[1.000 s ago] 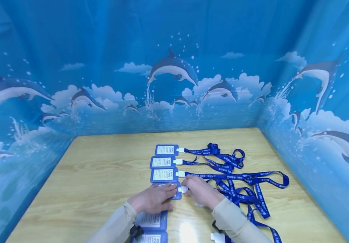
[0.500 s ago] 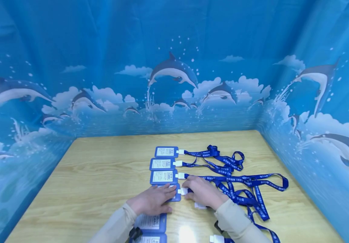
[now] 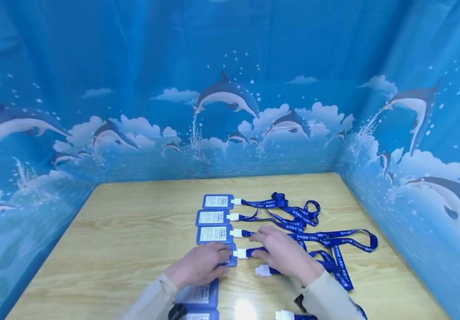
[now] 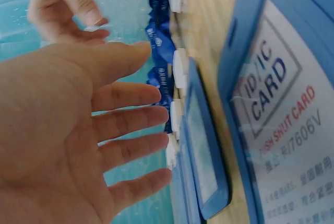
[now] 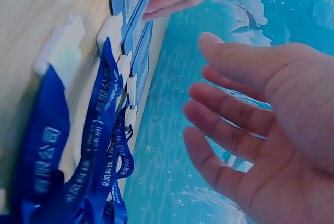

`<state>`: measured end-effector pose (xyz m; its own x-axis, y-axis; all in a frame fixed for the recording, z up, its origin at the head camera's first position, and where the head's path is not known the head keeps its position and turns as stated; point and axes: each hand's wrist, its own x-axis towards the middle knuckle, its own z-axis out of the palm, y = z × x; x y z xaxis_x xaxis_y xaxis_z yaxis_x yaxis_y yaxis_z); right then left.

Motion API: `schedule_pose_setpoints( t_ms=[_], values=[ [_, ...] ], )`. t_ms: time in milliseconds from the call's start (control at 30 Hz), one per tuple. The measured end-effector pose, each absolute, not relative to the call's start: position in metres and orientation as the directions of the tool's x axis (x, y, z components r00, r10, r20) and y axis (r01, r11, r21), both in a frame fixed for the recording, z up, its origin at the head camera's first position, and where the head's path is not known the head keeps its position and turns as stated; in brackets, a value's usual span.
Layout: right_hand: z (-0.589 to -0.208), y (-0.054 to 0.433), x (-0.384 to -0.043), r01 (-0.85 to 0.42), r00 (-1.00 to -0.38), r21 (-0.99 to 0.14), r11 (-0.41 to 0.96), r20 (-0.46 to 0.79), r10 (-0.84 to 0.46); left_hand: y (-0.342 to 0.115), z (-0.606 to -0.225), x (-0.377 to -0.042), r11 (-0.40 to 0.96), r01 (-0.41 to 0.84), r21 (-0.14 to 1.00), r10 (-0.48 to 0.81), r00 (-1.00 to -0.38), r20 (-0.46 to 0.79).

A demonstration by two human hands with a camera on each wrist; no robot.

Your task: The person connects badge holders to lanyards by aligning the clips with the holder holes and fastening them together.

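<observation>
My left hand is over the fourth blue card holder, partly covering it. Its fingers look straight and spread in the left wrist view, gripping nothing. A white clip on a blue lanyard joins that holder's right end. My right hand hovers over the lanyards, its fingers loosely bent around nothing. Just below it lies a loose white clip on another lanyard. Beyond, three card holders, the nearest among them, have clips and lanyards at their right ends.
Nearer me on the wooden table lie two more blue card holders, one partly under my left arm. Another loose white clip lies at the front. Blue lanyards tangle on the right. A dolphin-print curtain surrounds the table.
My right hand has let go of the white clip and moved right, uncovering it and the loose clip below. My left hand has stayed over the fourth card holder.
</observation>
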<state>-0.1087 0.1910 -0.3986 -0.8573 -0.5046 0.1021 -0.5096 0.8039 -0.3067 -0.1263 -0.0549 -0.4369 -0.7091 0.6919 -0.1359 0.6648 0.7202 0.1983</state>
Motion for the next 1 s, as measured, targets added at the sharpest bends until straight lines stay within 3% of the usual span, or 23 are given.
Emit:
schedule_pose_setpoints(
  t_ms=[200, 400, 667, 1000],
  values=[
    [-0.411, 0.200, -0.092, -0.527, -0.838, -0.332, 0.782, 0.048, -0.544, -0.064, -0.434, -0.109, 0.684, 0.701, 0.200, 0.718, -0.696, -0.016],
    [-0.426, 0.207, -0.088, -0.480, -0.851, -0.345, 0.807, -0.040, -0.524, -0.075, -0.430, -0.096, 0.697, 0.680, 0.229, 0.698, -0.716, 0.000],
    [-0.446, 0.212, -0.088, -0.477, -0.852, -0.356, 0.803, -0.039, -0.523, -0.081, -0.430, -0.093, 0.720, 0.657, 0.222, 0.685, -0.724, -0.076],
    [-0.445, 0.212, -0.090, -0.443, -0.869, -0.379, 0.812, -0.040, -0.493, -0.083, -0.429, -0.085, 0.754, 0.630, 0.188, 0.657, -0.731, -0.186]
  ],
)
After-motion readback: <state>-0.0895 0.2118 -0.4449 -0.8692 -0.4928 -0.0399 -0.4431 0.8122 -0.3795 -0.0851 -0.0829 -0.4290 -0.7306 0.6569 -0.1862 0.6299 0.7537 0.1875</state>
